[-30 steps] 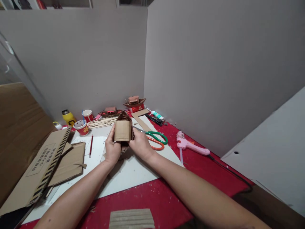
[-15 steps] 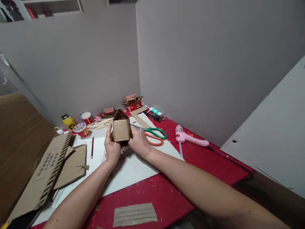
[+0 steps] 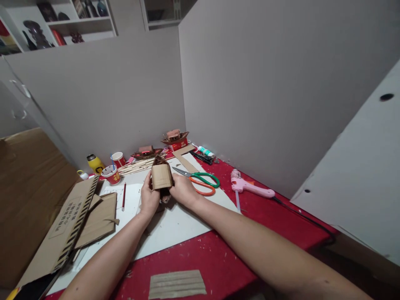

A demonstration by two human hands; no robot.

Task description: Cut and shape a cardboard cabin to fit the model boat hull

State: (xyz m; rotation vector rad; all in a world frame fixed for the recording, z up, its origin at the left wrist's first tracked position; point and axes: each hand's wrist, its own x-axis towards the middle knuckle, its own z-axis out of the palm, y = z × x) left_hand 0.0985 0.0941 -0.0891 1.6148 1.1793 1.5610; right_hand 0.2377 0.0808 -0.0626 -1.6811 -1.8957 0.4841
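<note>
Between my two hands is a small model boat (image 3: 161, 161) with a brown hull and a tan cardboard roof (image 3: 161, 176) on top. My left hand (image 3: 149, 197) grips its left side, fingers curled along the edge. On the opposite side my right hand (image 3: 183, 189) is closed around it; some fingertips are hidden behind the boat. The boat is held above white paper (image 3: 181, 221). Just right of it, scissors (image 3: 203, 183) with one green and one orange handle lie on the paper, near my right hand.
A pink glue gun (image 3: 251, 187) lies at right on the red tabletop (image 3: 228, 258). Corrugated cardboard (image 3: 177, 283) is in front, cardboard sheets (image 3: 100, 216) at left. Behind are paper cups (image 3: 111, 175), thin wooden sticks (image 3: 134, 166) and model boats (image 3: 175, 136). A pencil (image 3: 124, 196) lies left.
The camera view has tilted up, so more shelf shows and the table sits lower. My hands have tipped the boat slightly, showing more of its hull below the roof.
</note>
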